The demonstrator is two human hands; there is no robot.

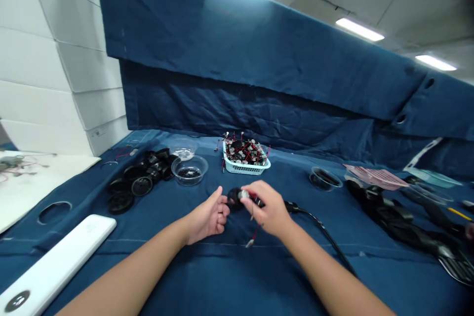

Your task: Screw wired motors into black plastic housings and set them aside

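Note:
My left hand (212,215) is closed loosely, its fingertips at the edge of a dark round part (234,199). Between the thumb and fingers of my right hand (268,207) is a small silver piece with red wires (243,194), right against the round part. A red wire (256,232) hangs below it and ends in a small pale tip. A black corded tool (292,207) passes under my right hand; whether the palm grips it is hidden. Behind the hands, a light blue basket (244,170) is heaped with similar wired pieces.
Black round parts (142,185) lie in a pile at left, beside clear bowls (189,170). A long white device (62,261) rests at front left. Another bowl (326,178), a pink basket (377,176) and black items (392,217) are at right. A black cable (329,237) runs toward me.

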